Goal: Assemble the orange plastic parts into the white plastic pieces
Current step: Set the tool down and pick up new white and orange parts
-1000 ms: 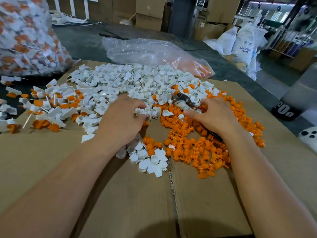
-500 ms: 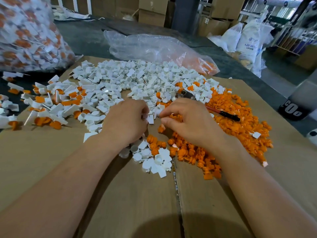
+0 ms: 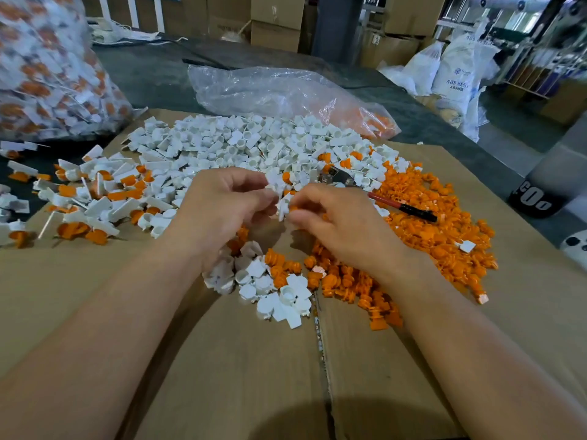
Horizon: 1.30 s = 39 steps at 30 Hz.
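Head view: I look down over both forearms onto a cardboard sheet (image 3: 254,376) spread on the dark counter (image 3: 152,74)
Left grip: I see the left hand (image 3: 222,214) raised over the middle of the sheet, fingers curled, thumb and forefinger pinching a white piece (image 3: 282,206)
Right grip: the right hand (image 3: 343,227) meets it from the right, fingertips pinching an orange part (image 3: 293,208) that touches the white piece
Held pair: both sit between the fingertips of the two hands, above the sheet; I cannot tell how far the orange part is seated
Far heap: loose white pieces (image 3: 254,144) lie piled on the far half of the sheet, beyond the hands
Right heap: loose orange parts (image 3: 428,217) spread to the right and under the right wrist, up to the sheet's seam
Near the wrists: a small white cluster (image 3: 279,290) lies just below the left hand, touching the orange spread
Done lot: joined white-and-orange pieces (image 3: 89,204) lie at the left edge of the sheet, some on the counter
Lying loose: a tool with a red and black handle (image 3: 400,207) rests on the orange parts just beyond the right hand, metal head toward the white pieces
Plastic: a clear bag (image 3: 270,90) lies beyond the white heap, orange showing at its right end; a full bag (image 3: 41,74) of white and orange pieces stands far left
Background: cardboard boxes (image 3: 276,23) and white sacks (image 3: 454,68) stand behind the counter
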Available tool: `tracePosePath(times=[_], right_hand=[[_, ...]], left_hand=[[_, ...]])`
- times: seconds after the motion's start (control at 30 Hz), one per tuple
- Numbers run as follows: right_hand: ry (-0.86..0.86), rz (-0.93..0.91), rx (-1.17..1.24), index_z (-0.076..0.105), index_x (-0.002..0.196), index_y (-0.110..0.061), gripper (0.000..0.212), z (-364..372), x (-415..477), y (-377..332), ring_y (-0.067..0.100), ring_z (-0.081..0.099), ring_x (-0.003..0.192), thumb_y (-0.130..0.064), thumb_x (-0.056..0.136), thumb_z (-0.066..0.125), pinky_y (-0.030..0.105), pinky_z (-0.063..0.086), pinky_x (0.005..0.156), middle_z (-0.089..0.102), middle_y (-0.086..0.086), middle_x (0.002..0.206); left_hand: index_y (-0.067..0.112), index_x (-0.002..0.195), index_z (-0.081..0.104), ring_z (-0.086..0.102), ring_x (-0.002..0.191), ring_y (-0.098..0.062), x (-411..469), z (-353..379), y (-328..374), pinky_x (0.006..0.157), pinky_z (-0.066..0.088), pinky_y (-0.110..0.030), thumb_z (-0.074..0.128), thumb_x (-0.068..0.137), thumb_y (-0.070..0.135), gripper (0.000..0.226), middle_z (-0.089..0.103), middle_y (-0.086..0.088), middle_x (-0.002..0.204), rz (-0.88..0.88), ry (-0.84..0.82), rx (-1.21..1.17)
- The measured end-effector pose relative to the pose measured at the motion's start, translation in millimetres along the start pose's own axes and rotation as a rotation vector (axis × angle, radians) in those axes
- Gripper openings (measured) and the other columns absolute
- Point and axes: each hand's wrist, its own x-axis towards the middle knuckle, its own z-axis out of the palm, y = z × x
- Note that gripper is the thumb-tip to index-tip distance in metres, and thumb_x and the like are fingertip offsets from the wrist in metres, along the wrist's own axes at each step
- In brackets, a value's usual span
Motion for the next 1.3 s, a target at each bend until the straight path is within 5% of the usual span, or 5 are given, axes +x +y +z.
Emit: tracePosePath(times=[0.2, 0.53, 0.83, 1.07, 1.3], right_hand=[[0.251, -0.03, 0.145, 0.065, 0.113, -0.01, 0.025, -3, -2, -4, -0.004, 0.048, 0.073, -0.014, 0.092, 0.053, 0.004, 0.034, 0.072, 0.053, -0.011, 0.082], [0.308, -0.068, 0.231, 0.071, 0.096, -0.007, 0.015, -1, -3, -1, 0.008, 0.059, 0.084, -0.005, 0.083, 0.063, 0.019, 0.048, 0.074, 0.061, -0.007, 0.082], [0.293, -0.274, -0.085, 0.07, 0.092, 0.001, 0.015, -6, -4, -1, 0.031, 0.062, 0.074, -0.003, 0.084, 0.057, 0.044, 0.052, 0.064, 0.066, 0.016, 0.079], [0.229, -0.22, 0.044, 0.071, 0.092, -0.002, 0.014, -10, -4, 1, 0.012, 0.055, 0.074, -0.002, 0.082, 0.061, 0.016, 0.042, 0.066, 0.066, 0.008, 0.079], [0.18, -0.273, -0.053, 0.071, 0.09, -0.002, 0.013, -10, -4, 2, 0.015, 0.056, 0.07, -0.004, 0.083, 0.06, 0.025, 0.042, 0.062, 0.064, 0.009, 0.075]], left_hand=[[0.002, 0.087, 0.065, 0.068, 0.064, -0.015, -4, -1, 4, 0.061, 0.056, -0.019, 0.061, 0.077, -0.009, 0.015, 0.071, -0.008, 0.069, -0.067, -0.131, -0.197], [0.011, 0.069, 0.071, 0.069, 0.061, -0.016, -7, 2, 4, 0.057, 0.055, -0.019, 0.063, 0.072, -0.01, 0.022, 0.07, -0.008, 0.067, -0.044, -0.156, -0.171], [0.002, 0.076, 0.068, 0.068, 0.059, -0.015, -6, 0, 2, 0.054, 0.054, -0.019, 0.069, 0.055, 0.013, 0.023, 0.07, -0.01, 0.066, -0.044, -0.208, -0.123], [0.011, 0.06, 0.074, 0.067, 0.056, -0.014, -9, 0, 1, 0.052, 0.053, -0.017, 0.068, 0.055, 0.013, 0.008, 0.07, -0.008, 0.064, -0.025, -0.252, -0.131], [0.003, 0.075, 0.07, 0.066, 0.056, -0.013, -11, 3, -2, 0.054, 0.054, -0.018, 0.067, 0.059, 0.009, 0.017, 0.07, -0.009, 0.063, 0.017, -0.232, -0.055]])
